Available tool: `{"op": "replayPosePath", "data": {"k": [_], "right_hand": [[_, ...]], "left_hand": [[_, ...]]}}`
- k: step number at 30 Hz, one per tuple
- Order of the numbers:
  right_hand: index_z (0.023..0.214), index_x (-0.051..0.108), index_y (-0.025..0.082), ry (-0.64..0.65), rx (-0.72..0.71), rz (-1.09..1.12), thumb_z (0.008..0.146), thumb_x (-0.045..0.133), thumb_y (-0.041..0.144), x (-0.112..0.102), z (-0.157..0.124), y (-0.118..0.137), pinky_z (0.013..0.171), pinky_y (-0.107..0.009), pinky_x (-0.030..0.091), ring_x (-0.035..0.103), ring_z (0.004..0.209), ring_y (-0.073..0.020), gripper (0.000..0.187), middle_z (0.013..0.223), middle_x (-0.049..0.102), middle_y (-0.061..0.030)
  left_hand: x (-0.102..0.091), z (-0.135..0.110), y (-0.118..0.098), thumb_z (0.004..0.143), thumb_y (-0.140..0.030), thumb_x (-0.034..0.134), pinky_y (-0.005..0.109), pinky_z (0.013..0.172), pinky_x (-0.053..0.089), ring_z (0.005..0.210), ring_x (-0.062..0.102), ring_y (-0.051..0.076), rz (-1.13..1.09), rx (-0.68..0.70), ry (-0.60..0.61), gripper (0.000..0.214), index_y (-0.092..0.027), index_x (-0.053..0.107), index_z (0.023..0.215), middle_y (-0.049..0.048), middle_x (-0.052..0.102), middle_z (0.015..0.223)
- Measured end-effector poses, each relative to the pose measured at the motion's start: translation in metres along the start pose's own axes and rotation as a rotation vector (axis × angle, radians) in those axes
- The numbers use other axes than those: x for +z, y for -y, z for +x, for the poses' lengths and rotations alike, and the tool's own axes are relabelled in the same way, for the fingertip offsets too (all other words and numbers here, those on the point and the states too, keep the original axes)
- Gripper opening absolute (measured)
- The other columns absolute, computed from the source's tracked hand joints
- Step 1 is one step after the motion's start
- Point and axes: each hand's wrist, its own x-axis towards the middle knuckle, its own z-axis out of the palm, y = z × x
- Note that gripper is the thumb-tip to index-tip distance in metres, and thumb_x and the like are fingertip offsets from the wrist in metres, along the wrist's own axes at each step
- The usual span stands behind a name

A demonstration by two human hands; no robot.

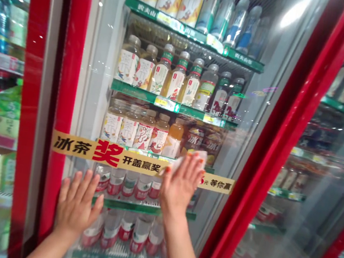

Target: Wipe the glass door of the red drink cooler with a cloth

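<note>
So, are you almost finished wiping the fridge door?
Can't tell what's finished: no wiped patch shows on the glass door. In hand: the right hand presses a white cloth by the yellow sticker strip, the left hand flat lower down. Still untouched: the next door.

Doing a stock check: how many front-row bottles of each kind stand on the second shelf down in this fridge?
Cream-labelled tea bottles: 5
Clear bottle with yellow-green label: 1
Dark bottles with red horse label: 2
Total: 8
</note>
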Motion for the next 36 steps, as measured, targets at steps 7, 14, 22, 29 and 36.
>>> {"op": "replayPosePath", "data": {"k": [7, 14, 22, 29, 36], "right_hand": [[0.179, 0.008, 0.030, 0.083, -0.170, -0.037, 0.112, 0.047, 0.047, -0.020, -0.019, -0.048, 0.139, -0.058, 0.025, 0.024, 0.171, -0.0327, 0.079, 0.183, 0.027, -0.0098], [0.177, -0.007, 0.017, -0.034, 0.063, -0.053, 0.112, 0.038, 0.043, 0.000, -0.002, -0.025, 0.131, -0.081, 0.023, 0.000, 0.172, -0.0422, 0.083, 0.183, 0.005, -0.0265], [0.161, 0.054, 0.043, 0.119, -0.969, 0.109, 0.108, 0.045, 0.050, -0.010, -0.056, 0.013, 0.139, -0.024, 0.020, 0.013, 0.170, -0.0048, 0.054, 0.174, 0.038, 0.0218], [0.176, -0.004, 0.014, 0.005, -0.186, -0.072, 0.113, 0.042, 0.046, -0.022, 0.084, -0.017, 0.134, -0.078, 0.017, -0.002, 0.172, -0.0412, 0.085, 0.185, -0.002, -0.0177], [0.174, 0.032, 0.024, 0.235, -1.162, 0.212, 0.110, 0.049, 0.046, 0.011, 0.060, 0.085, 0.141, -0.044, 0.028, 0.019, 0.172, -0.0180, 0.070, 0.181, 0.033, 0.0023]], "left_hand": [[0.001, -0.002, -0.003, 0.104, -0.043, 0.060, 0.050, 0.144, 0.009, 0.173, 0.017, 0.023, -0.057, -0.030, -0.019, 0.079, -0.030, 0.027, 0.175, 0.0024, 0.025, 0.182], [0.001, 0.003, -0.007, 0.105, -0.034, 0.057, 0.049, 0.144, 0.010, 0.173, 0.016, 0.021, 0.009, -0.009, -0.036, 0.077, -0.027, 0.026, 0.175, 0.0027, 0.025, 0.182], [-0.008, -0.005, -0.005, 0.105, -0.030, 0.054, 0.046, 0.144, 0.009, 0.173, 0.015, 0.022, 0.041, 0.014, 0.018, 0.077, -0.024, 0.024, 0.175, 0.0038, 0.024, 0.182], [0.001, -0.021, -0.012, 0.105, -0.025, 0.051, 0.048, 0.145, 0.006, 0.174, 0.012, 0.022, 0.084, -0.004, -0.047, 0.076, -0.018, 0.021, 0.175, 0.0035, 0.019, 0.184], [-0.001, -0.022, -0.005, 0.102, -0.020, 0.057, 0.049, 0.145, 0.008, 0.174, 0.013, 0.024, 0.117, 0.038, -0.022, 0.081, -0.016, 0.022, 0.175, 0.0069, 0.019, 0.184]]}}
